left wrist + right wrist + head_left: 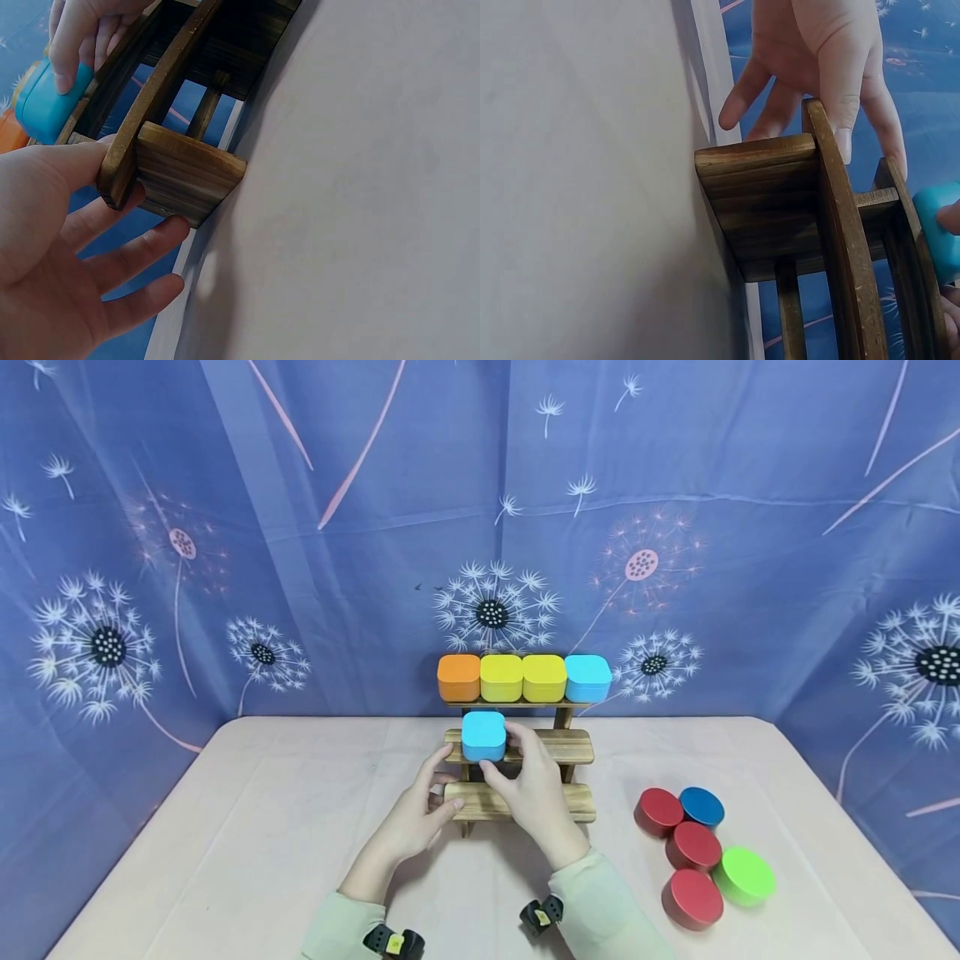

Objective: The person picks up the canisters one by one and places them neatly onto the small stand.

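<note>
On the middle step of a three-tier wooden stand (558, 802), a light blue rounded-square box (483, 739) sits near the left end. My right hand (538, 785) pinches this box between the thumb at its front and the fingers at its right side. At the stand's left end is my left hand (412, 818), holding the edge of the lower step. Its thumb (842, 112) lies on that step's plank, and one finger reaches to the middle step. In the left wrist view its other fingers (142, 247) spread beside the side support.
On the top step stand an orange box (459, 678), two yellow boxes (501, 678) and another light blue box (588, 678) in a row. Right of the stand lie several red round tins (693, 846), a dark blue one (702, 806) and a green one (744, 877). A blue curtain (375, 568) hangs behind.
</note>
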`<state>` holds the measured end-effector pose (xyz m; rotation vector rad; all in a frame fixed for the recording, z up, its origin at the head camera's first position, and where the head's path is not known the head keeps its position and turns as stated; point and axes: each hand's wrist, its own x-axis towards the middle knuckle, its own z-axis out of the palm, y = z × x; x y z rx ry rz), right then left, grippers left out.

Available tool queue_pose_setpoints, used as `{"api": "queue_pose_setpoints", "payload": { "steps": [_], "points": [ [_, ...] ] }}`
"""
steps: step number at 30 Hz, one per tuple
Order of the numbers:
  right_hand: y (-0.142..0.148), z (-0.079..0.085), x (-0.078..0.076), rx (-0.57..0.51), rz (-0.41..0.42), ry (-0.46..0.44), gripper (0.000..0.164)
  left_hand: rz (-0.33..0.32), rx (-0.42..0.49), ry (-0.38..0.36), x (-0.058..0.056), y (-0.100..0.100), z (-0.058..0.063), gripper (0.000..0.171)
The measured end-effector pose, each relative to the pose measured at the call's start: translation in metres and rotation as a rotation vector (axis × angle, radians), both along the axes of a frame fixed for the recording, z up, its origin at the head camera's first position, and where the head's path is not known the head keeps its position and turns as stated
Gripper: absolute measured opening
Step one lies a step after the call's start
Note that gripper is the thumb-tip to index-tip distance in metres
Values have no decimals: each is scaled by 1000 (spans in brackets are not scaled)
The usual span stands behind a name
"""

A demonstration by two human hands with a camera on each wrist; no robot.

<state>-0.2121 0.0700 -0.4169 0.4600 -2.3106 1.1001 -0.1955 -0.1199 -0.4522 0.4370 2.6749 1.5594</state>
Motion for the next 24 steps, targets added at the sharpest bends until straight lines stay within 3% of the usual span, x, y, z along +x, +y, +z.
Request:
{"api": "queue_pose_setpoints", "payload": {
  "steps": [14, 24],
  "points": [
    [-1, -2, 0, 2, -20, 31, 57, -5, 7, -3, 1, 1, 2, 74],
    [1, -2, 1, -16, 19, 10, 57, 0, -3, 9, 0, 1, 0, 74]
  ]
}}
